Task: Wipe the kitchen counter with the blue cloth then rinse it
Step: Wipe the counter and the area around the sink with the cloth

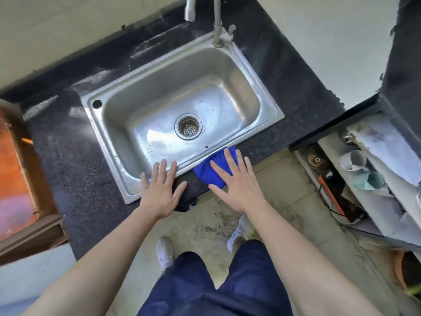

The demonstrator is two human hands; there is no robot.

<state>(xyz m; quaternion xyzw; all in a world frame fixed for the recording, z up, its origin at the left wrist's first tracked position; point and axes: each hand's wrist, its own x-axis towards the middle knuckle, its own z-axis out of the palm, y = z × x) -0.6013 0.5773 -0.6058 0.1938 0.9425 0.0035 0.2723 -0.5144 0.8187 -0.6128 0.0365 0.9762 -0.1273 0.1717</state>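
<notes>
A blue cloth [206,173] lies bunched on the front strip of the dark speckled counter [75,160], overlapping the steel sink's [109,142] front rim. My right hand [234,179] lies flat on top of the cloth, fingers spread, pressing down on it. My left hand [160,190] rests flat and open on the sink's front rim and counter edge, just left of the cloth, holding nothing. The sink basin is dry-looking with a round drain [188,127]. A steel tap [217,23] rises at the sink's back right corner; no water runs.
A wooden frame [20,179] borders the counter on the left. To the right, past the counter's end, a low shelf [373,179] holds cups, paper and an orange-handled tool. Tiled floor, my dark trousers and white shoes [164,252] are below.
</notes>
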